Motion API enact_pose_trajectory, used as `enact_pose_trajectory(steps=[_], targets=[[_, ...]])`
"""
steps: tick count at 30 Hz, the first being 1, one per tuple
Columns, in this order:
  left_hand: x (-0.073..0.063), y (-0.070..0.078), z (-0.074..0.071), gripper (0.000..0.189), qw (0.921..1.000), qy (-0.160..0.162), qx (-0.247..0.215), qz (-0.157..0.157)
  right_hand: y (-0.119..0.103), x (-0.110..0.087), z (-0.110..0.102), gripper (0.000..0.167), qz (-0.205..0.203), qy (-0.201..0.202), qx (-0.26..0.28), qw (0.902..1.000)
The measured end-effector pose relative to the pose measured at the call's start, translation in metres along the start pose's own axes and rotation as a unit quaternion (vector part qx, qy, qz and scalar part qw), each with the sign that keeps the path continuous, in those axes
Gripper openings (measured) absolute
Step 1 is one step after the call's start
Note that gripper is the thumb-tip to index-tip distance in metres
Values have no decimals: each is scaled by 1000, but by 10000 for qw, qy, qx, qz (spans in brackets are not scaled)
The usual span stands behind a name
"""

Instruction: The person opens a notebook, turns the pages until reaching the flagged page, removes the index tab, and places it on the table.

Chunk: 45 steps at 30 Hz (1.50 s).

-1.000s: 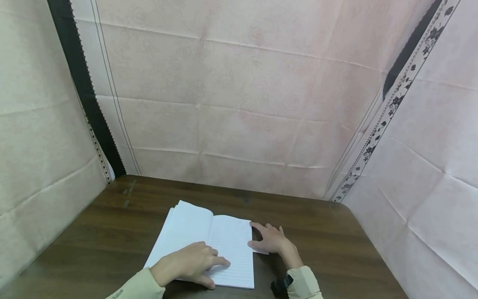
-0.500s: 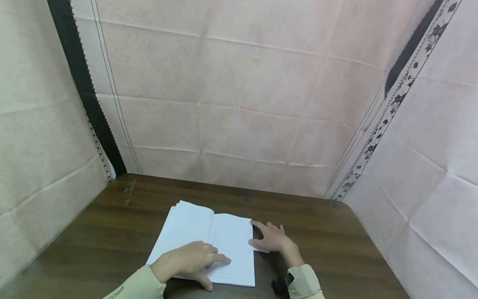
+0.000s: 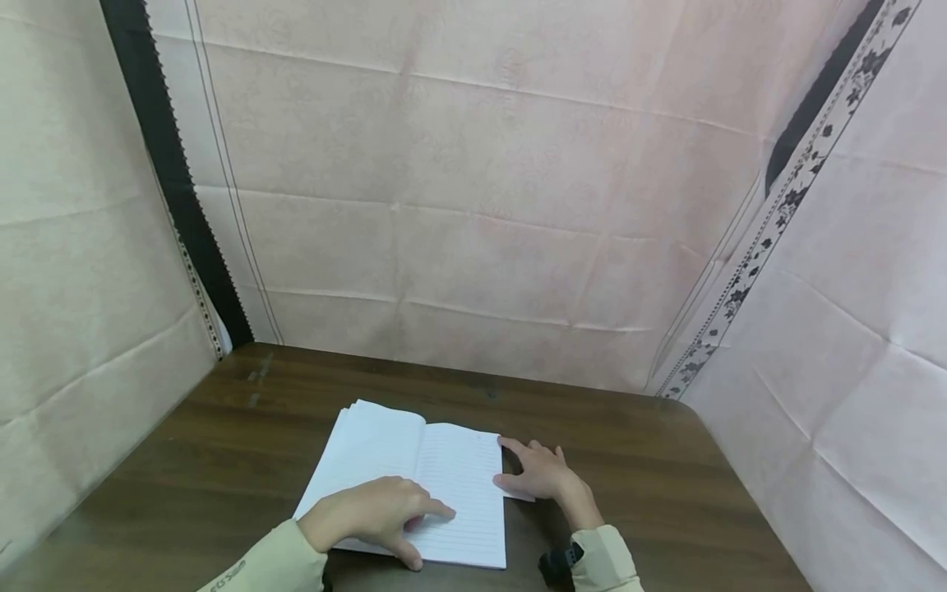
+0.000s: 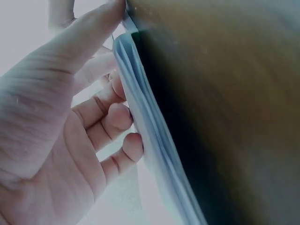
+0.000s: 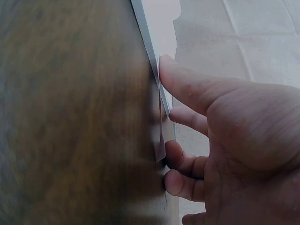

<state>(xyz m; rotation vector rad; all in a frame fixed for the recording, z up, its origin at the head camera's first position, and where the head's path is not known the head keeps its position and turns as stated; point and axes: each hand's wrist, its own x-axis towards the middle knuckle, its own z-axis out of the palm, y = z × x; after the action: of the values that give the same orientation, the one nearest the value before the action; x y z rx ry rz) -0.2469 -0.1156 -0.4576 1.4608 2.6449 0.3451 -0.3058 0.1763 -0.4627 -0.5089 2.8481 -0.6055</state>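
An open notebook with lined pages lies on the brown table. My left hand is over the lower part of its spread, index finger stretched onto the right page and thumb near the front edge. In the left wrist view, the other fingers of that hand are loosely bent beside the stacked page edges. My right hand lies at the notebook's right edge, with thumb and index fingertips on the page margin. A white paper corner sticks out below that hand. The right wrist view shows the thumb against the paper edge.
Pale cloth hangs behind the table and along both sides, with a floral border at the right. A dark device sits on the right wrist, by the sleeve.
The left hand's wrist and thumb have shifted very slightly, and its bent fingers now show below the index finger. The right hand and the notebook stay in place.
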Motion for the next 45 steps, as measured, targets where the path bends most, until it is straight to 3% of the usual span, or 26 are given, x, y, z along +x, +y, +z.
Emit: enact_pose_trajectory(steps=[11, 19, 30, 40, 45], targets=[[-1, -4, -2, 58, 9997, 57, -77, 230, 1, 1, 1, 73, 84, 8, 91, 9999], [0, -2, -2, 53, 9996, 18, 57, 291, 3, 4, 3, 61, 210, 61, -171, 9996], [0, -3, 1, 43, 9983, 364, 213, 390, -1, 4, 3, 53, 334, 135, -259, 9990], [4, -4, 0, 70, 9986, 424, -291, 119, -1, 5, 2, 54, 382, 100, -335, 9987], [4, -3, 0, 90, 9963, 735, -399, 192, -3, 3, 1, 53, 361, 152, -254, 9989]])
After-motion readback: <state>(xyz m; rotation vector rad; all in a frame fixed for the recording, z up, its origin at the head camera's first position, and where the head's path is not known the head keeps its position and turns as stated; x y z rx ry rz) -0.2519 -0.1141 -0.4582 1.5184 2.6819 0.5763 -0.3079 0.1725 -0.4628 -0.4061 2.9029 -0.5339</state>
